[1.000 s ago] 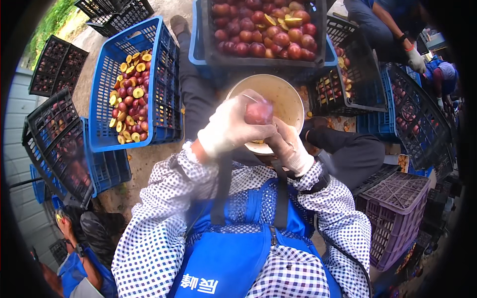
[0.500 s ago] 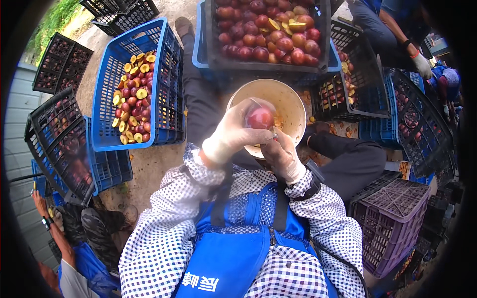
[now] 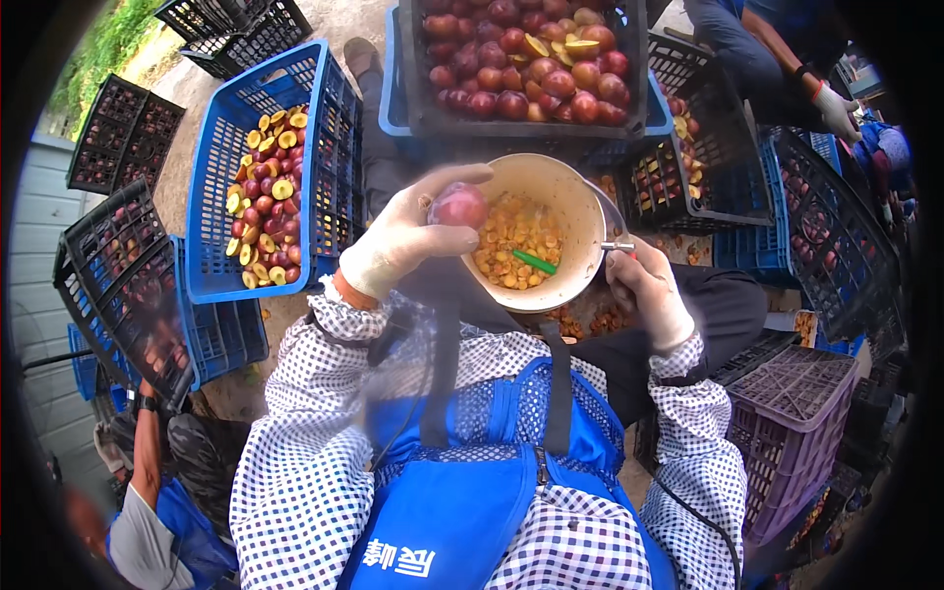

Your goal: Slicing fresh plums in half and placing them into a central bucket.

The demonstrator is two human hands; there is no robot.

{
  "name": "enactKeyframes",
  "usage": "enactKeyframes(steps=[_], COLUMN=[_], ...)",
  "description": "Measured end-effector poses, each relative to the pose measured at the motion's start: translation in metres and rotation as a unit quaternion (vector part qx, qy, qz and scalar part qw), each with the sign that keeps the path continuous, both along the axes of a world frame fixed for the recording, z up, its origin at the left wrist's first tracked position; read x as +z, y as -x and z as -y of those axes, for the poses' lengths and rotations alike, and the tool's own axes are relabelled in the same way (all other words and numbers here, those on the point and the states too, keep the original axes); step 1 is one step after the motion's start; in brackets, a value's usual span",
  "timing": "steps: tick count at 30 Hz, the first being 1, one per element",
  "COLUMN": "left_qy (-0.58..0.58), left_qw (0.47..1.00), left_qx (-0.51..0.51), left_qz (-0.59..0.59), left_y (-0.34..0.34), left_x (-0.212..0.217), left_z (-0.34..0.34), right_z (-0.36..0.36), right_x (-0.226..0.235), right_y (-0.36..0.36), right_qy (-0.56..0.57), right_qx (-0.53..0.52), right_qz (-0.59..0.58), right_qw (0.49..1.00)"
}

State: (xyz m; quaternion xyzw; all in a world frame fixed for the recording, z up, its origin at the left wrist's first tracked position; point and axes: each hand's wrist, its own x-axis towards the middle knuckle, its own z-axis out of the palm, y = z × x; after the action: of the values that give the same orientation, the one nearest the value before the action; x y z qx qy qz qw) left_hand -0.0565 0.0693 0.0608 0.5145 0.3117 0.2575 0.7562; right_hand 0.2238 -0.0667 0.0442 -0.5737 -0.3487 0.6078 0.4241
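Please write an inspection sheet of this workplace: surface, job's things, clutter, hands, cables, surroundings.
Surface: bare ground; work is done over the lap.
Job's things: red plum; cream bowl holding yellow pits; small metal tool.
Clutter: green stick in the bowl; pits on the ground below it.
Hands: left hand, gloved, grips the plum; right hand, gloved, holds the tool at the bowl's rim.
Cables: black cord by the right sleeve.
Surroundings: blue crate of halved plums; black crate of whole plums; purple crate; other persons nearby.
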Motion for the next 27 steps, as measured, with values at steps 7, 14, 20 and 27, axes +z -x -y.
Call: enactKeyframes(steps=[7, 14, 20, 27], left_qy=[-0.07, -0.338, -0.356, 0.094], left_qw=[0.997, 0.921, 0.898, 0.969], left_qx=[0.006, 0.175, 0.253, 0.225], left_qz=[0.013, -0.078, -0.058, 0.043], left_y=[-0.033, -0.057, -0.072, -0.071], left_x=[0.003, -0.036, -0.052, -0.048], left_z=[0.025, 0.037, 0.04, 0.047], right_z=[-0.05, -0.073, -0.075, -0.07], right_x=[0.012, -0.01, 0.009, -0.017], right_y=[0.076, 0.104, 0.119, 0.121], right_qy=[-0.139, -0.301, -0.299, -0.257], right_qx=[-0.167, -0.187, -0.23, -0.281], right_qz=[0.006, 0.123, 0.235, 0.104], right_qw=[0.976, 0.927, 0.896, 0.919])
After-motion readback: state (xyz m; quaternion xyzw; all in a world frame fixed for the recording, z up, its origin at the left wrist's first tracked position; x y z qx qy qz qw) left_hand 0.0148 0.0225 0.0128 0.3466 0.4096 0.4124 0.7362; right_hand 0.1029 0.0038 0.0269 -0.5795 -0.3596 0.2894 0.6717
